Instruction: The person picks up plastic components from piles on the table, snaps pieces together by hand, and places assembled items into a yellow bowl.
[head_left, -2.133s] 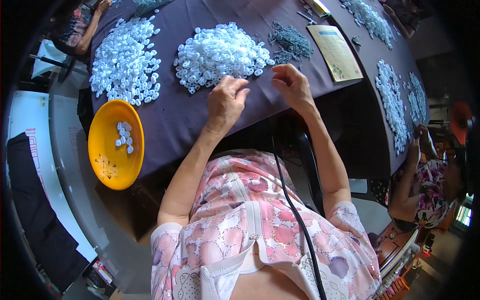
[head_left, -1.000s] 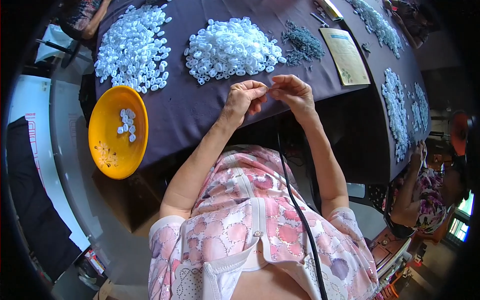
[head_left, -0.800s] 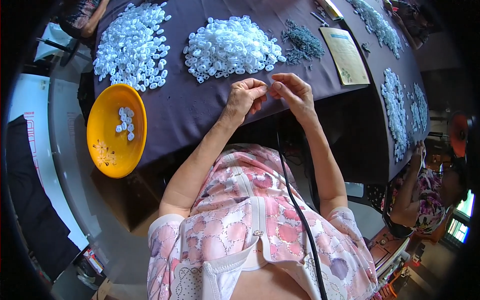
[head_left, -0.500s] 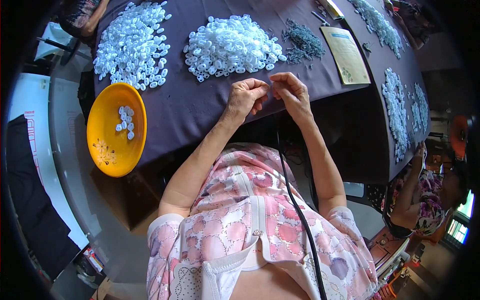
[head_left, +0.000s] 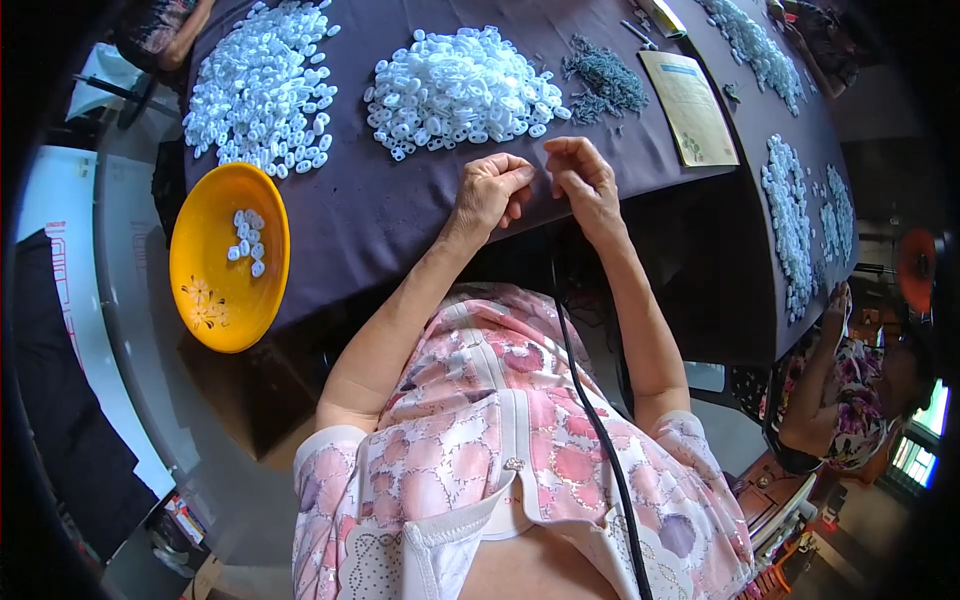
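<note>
My left hand and my right hand hover close together over the near edge of the dark purple tablecloth. Both have their fingers curled and the fingertips pinched toward each other. Whatever is between the fingertips is too small to make out. Just beyond the hands lies a heap of small white plastic rings. To its right is a smaller pile of dark grey bits.
A second spread of white pieces lies at the far left. An orange bowl holding a few white pieces rests at the table's left edge. A tan booklet and more white piles are at right, where another person sits.
My hands rose from the cloth beside the white heap and came together at the table's edge. The fingertips touched, and now they are slightly apart.
</note>
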